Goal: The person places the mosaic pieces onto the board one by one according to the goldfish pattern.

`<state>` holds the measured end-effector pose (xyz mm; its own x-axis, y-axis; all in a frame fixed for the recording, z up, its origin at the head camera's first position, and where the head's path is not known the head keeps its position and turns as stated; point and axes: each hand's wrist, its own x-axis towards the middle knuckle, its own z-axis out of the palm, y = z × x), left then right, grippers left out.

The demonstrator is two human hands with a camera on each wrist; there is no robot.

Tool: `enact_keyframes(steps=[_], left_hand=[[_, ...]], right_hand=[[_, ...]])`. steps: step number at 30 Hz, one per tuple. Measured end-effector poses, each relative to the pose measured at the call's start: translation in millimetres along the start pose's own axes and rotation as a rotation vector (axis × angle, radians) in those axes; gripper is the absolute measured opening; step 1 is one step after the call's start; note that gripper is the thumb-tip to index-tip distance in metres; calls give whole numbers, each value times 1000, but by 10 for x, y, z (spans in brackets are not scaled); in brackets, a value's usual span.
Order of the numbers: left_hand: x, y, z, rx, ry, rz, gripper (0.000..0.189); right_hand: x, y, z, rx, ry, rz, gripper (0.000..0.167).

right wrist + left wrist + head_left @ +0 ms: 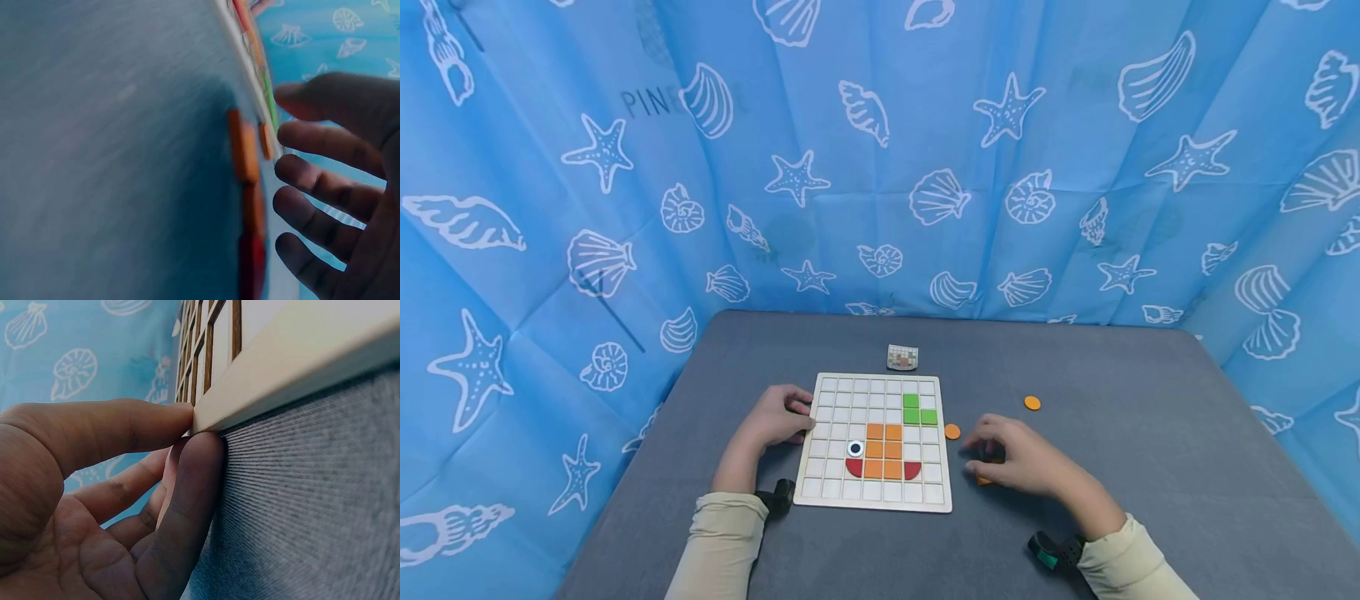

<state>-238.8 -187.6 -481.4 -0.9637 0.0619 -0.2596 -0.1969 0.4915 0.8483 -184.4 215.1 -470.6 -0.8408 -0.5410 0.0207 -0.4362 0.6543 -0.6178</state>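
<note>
A white gridded board [838, 400] lies on the table, bearing orange squares [892, 451], green squares [911, 401], two red rounded pieces [912, 471] and a round eye piece [855, 448]. At the board's left edge, my left hand [775, 417] pinches the rim between thumb and a finger, as the left wrist view shows. My right hand [1026, 454] hovers right of the board, fingers loosely bent and apart. Beneath it lies an orange piece [983, 480], mostly covered in the head view. The right wrist view shows orange blocks [244, 147] and a dark red piece [252, 269] beside that hand.
One orange disc [952, 432] lies by the board's right edge, another [1032, 403] farther back to the right. Behind the board is a small picture card [902, 357]. A blue shell-print curtain [880, 167] hangs behind the grey table [1112, 400].
</note>
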Motion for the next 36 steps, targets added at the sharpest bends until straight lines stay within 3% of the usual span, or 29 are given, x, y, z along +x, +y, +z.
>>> enact_keyframes(steps=[7,23,29,36], left_hand=[[24,-20,-2,-12,-1,-1,43],[34,-24,1,1,12,-16,43],[29,-16,-2,12,13,-5,41],[39,-44,11,11,15,7,41]], right_hand=[[-148,66,-37,7,-40,7,25],[-204,107,-28,-21,-31,15,14],[-88,18,-23,-43,2,4,17],[243,-268,25,-98,15,-32,18]])
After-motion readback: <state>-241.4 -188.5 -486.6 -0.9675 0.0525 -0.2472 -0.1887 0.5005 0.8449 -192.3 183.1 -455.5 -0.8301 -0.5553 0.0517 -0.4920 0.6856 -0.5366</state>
